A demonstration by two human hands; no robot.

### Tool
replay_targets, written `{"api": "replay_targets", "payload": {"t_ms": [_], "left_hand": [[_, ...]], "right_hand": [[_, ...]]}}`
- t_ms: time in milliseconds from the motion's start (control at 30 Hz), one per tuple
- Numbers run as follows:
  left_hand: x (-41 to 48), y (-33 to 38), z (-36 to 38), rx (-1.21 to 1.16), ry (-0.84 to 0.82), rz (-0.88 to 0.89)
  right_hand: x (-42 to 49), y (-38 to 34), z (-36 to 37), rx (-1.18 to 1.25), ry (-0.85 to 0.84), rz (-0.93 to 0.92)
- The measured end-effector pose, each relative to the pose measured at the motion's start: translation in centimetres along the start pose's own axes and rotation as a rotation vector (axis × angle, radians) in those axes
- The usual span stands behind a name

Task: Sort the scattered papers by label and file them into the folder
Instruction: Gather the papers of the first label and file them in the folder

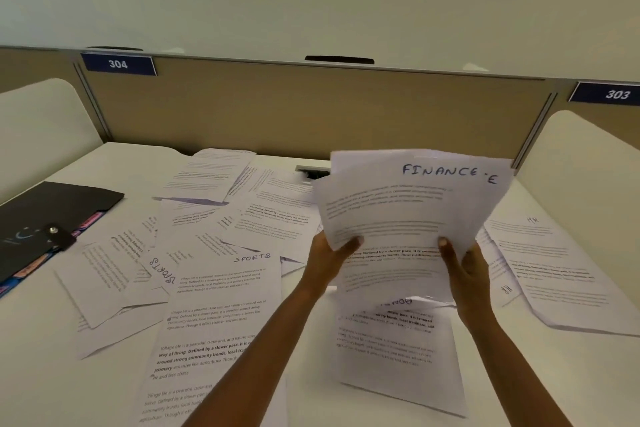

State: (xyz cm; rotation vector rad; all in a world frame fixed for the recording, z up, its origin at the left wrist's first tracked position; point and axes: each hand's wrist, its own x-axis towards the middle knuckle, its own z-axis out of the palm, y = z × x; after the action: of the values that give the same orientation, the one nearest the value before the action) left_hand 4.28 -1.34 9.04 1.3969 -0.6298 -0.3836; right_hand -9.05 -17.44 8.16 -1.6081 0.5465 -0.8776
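I hold a fanned stack of white sheets (408,204) upright above the desk; its front sheet is hand-labelled FINANCE. My left hand (329,256) grips the stack's lower left edge and my right hand (464,270) grips its lower right edge, thumbs on the front. A black folder (45,218) with a snap strap and coloured tabs lies closed at the far left. Sheets labelled SPORTS (221,315) lie in the middle left, sheets labelled HR (547,270) at the right, and another printed sheet (398,350) under my hands.
More printed pages (214,177) overlap across the back of the white desk (41,374). A tan partition (311,107) with number plates 304 and 303 closes the back. Rounded white side dividers stand at left and right. A cable slot (311,170) sits behind the stack.
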Motion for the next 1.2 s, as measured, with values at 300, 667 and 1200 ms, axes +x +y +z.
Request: {"api": "replay_targets", "payload": {"t_ms": [300,667,1200], "left_hand": [[-0.2,0.1,-2.6,-0.076,0.092,-0.093],[-1.2,0.6,-6.1,-0.056,0.030,-0.127],[-0.1,1.4,-19.8,-0.184,0.648,-0.188]], "right_hand": [[-0.1,0.7,1.9,-0.046,-0.119,0.131],[-2.1,0.4,5.4,0.021,-0.118,0.089],[-7.5,2.3,16.7,-0.484,-0.307,0.475]]}}
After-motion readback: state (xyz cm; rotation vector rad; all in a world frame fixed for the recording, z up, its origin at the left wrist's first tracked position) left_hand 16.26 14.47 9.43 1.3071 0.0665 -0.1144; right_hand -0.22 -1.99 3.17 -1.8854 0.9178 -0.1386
